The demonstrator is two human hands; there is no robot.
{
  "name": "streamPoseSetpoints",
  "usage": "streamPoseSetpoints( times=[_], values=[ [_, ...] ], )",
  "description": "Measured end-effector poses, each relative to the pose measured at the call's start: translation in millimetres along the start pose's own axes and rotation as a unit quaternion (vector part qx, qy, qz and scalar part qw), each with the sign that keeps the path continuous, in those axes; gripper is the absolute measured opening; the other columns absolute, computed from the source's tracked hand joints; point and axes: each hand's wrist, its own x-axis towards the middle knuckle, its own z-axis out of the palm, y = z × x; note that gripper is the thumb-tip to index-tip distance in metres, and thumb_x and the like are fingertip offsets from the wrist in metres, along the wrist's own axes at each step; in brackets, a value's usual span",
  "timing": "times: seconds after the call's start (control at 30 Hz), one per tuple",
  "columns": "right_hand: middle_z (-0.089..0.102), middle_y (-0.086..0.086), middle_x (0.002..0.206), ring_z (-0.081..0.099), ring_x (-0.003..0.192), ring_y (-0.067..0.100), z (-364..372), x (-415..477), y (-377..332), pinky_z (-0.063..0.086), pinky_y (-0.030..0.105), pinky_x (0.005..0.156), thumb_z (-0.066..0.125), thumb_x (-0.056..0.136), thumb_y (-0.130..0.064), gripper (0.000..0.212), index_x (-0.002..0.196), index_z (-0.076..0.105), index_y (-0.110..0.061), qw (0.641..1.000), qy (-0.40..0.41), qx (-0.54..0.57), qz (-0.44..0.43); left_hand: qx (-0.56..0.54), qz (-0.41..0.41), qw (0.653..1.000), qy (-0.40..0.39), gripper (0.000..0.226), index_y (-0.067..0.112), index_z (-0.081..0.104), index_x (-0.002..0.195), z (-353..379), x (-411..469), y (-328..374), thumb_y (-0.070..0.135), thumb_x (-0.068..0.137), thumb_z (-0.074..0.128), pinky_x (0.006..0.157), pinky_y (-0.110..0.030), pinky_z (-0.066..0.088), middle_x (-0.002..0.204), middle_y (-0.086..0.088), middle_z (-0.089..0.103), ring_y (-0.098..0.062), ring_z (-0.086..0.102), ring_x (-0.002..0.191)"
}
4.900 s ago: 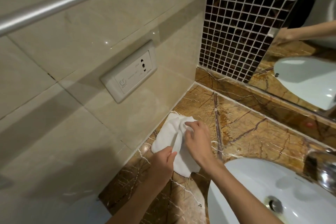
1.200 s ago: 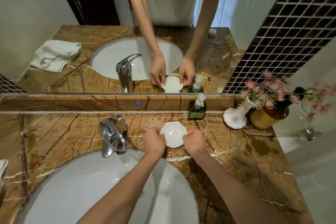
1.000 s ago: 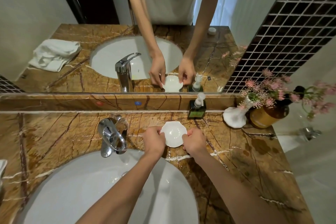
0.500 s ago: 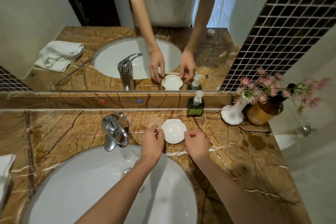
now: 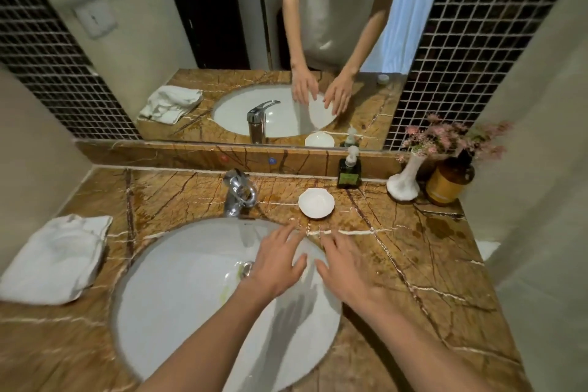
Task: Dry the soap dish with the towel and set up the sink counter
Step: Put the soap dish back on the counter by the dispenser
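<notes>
- The small white scalloped ceramic soap dish (image 5: 316,203) sits upright and empty on the brown veined marble worktop (image 5: 413,251), at 12 o'clock from my hands.
- My left hand (image 5: 277,264) and right hand (image 5: 345,267) hover over the white basin (image 5: 178,280), each grip spread apart, holding nothing.
- The crumpled white towel (image 5: 55,259) lies at 9 o'clock.

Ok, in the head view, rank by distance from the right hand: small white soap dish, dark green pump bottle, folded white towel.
From the right hand:
1. Small white soap dish, on the counter just beyond the fingertips.
2. Dark green pump bottle, behind the dish by the backsplash.
3. Folded white towel, far left of the basin.
</notes>
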Motion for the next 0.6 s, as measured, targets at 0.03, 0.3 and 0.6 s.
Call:
streamPoseSetpoints(
  times=[0.03, 0.3, 0.6],
  values=[
    [0.036, 0.013, 0.149, 0.03, 0.138, 0.033, -3, -11, -2, 0.024, 0.045, 0.113, 0.059, 0.087, -0.033, 0.063, 0.143, 0.031, -0.024, 1.0, 0.003, -0.009, -0.005, 0.011, -0.004, 1.0, -0.005, 0.053, 0.021, 0.037, 0.143, -3, -11, 1, 0.038, 0.093, 0.046, 0.114, -0.037, 0.021, 0.155, -0.007, 0.031, -0.023, 0.027, 0.141],
    [0.028, 0.017, 0.153, 0.019, 0.143, 0.034, -23, -138, -23, 0.015, 0.043, 0.117, 0.053, 0.093, -0.032, 0.061, 0.146, 0.028, -0.014, 0.999, 0.011, -0.05, 0.009, 0.023, 0.013, 1.0, -0.015, 0.054, 0.02, 0.038, 0.142, 1, -101, 27, 0.039, 0.093, 0.048, 0.11, -0.044, 0.027, 0.154, -0.01, 0.032, -0.029, 0.03, 0.139],
    [0.042, 0.02, 0.143, 0.035, 0.133, 0.035, -41, -259, -7, 0.027, 0.045, 0.111, 0.05, 0.093, -0.024, 0.046, 0.137, 0.042, -0.013, 0.994, 0.04, -0.069, 0.078, -0.006, 0.088, 0.996, -0.033, 0.053, 0.017, 0.039, 0.142, 22, -172, 107, 0.035, 0.093, 0.048, 0.11, -0.048, 0.028, 0.152, -0.014, 0.034, -0.033, 0.03, 0.138]
  ],
)
